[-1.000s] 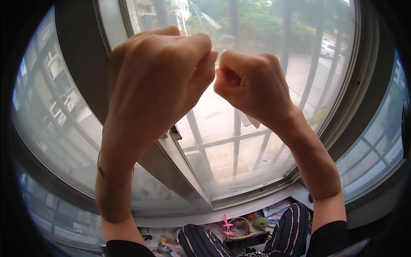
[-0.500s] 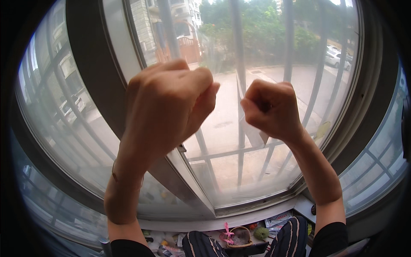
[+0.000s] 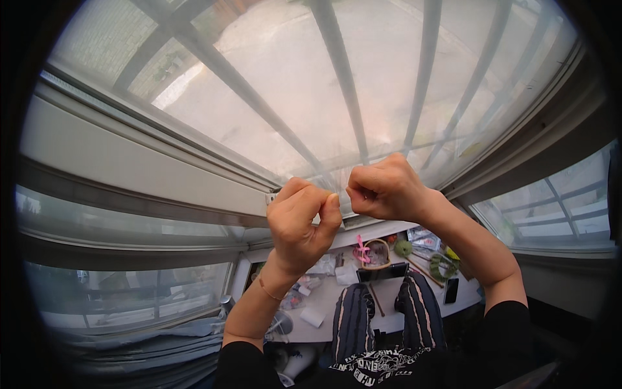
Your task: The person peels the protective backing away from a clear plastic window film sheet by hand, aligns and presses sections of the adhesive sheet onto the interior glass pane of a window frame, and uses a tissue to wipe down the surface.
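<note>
Both hands are closed in front of the barred window [image 3: 382, 78], a small gap apart. My left hand [image 3: 301, 223], with a thin bracelet at the wrist, pinches with thumb against curled fingers. My right hand [image 3: 382, 188] is curled with thumb and forefinger together. What either holds, if anything, is too small or hidden to make out. A pale window frame [image 3: 129, 149] runs behind them to the left.
My striped-trousered legs [image 3: 421, 311] are below on a cluttered white sill desk [image 3: 304, 327], with a basket [image 3: 374, 264], pink ribbon [image 3: 361, 253], green ball [image 3: 402, 248], black phone [image 3: 451, 292] and several packets [image 3: 424, 238]. A grey curtain [image 3: 155, 350] hangs lower left.
The view has tilted down, showing more of the desk and legs. My hands have come lower and closer in, still closed; the pale hanging sheet by my right hand is no longer visible.
</note>
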`<state>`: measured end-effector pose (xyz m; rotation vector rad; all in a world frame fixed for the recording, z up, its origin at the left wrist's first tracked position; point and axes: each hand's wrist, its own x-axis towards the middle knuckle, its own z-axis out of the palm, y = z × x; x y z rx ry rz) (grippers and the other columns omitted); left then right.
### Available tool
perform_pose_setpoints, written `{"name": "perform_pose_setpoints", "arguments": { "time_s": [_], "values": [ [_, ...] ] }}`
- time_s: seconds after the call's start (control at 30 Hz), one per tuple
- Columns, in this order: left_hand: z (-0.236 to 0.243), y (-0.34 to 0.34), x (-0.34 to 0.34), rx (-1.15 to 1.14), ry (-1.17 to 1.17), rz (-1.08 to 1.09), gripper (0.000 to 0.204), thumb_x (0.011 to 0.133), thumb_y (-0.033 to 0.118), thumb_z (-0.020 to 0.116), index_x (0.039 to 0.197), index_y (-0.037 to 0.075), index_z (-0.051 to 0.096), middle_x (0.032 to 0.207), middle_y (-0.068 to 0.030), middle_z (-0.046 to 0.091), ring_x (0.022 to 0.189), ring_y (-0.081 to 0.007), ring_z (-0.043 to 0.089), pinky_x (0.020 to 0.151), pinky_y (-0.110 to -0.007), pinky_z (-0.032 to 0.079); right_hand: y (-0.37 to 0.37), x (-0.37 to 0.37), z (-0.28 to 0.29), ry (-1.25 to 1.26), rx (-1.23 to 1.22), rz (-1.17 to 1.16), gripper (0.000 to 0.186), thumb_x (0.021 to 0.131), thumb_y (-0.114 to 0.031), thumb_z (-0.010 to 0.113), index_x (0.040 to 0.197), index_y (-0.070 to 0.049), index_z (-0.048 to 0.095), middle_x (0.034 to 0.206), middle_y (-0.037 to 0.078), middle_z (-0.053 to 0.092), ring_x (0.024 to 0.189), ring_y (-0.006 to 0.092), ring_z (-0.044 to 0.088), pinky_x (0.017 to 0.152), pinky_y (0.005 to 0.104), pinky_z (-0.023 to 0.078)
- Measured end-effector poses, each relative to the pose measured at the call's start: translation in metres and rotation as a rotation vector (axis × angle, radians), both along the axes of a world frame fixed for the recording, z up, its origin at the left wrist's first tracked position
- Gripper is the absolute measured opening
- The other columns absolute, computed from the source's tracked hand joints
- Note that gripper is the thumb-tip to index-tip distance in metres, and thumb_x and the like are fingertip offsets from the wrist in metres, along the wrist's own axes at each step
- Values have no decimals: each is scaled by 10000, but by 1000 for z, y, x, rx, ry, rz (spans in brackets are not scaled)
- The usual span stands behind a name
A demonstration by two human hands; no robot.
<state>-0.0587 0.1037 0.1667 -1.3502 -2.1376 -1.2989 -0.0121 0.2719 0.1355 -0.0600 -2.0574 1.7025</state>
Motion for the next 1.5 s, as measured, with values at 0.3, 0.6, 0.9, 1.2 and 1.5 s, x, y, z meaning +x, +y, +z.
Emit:
{"name": "perform_pose_setpoints", "arguments": {
  "time_s": [0.3,0.6,0.9,1.2,1.5],
  "values": [
    [-28,49,-31,-60,-390,102,144,836,20,548,694,6,531,643,-57,521,594,-155,462,567,-274,382,58,-39,-27,-231,-233,-135,318,850,-284,559,657,-32,539,495,36,504,431,96,489,429,243,377],
    [-17,46,47,-19,-453,115,133,827,35,580,703,7,541,627,-76,514,576,-190,470,538,-303,390,37,43,-1,-159,-217,-120,321,856,-296,556,670,-34,538,501,33,503,435,94,484,428,242,372],
    [-24,49,65,182,-938,103,225,919,118,493,717,20,479,657,-21,474,621,-85,427,552,-247,365,32,72,0,-229,-306,-139,325,862,-307,553,683,-36,537,506,31,501,438,92,480,427,240,367],
    [-24,59,55,113,-1209,50,411,945,272,522,605,66,417,587,35,389,577,-62,338,535,-235,305,5,84,-1,-204,-289,-191,329,868,-319,550,696,-38,536,512,28,500,442,89,475,426,239,361],
    [-25,61,44,-444,-813,-38,491,972,314,439,621,-23,501,510,-73,435,497,-134,368,493,-332,338,1,93,-3,-159,-352,-196,334,873,-331,547,709,-41,535,518,26,499,445,87,471,425,238,356]
  ]
}}
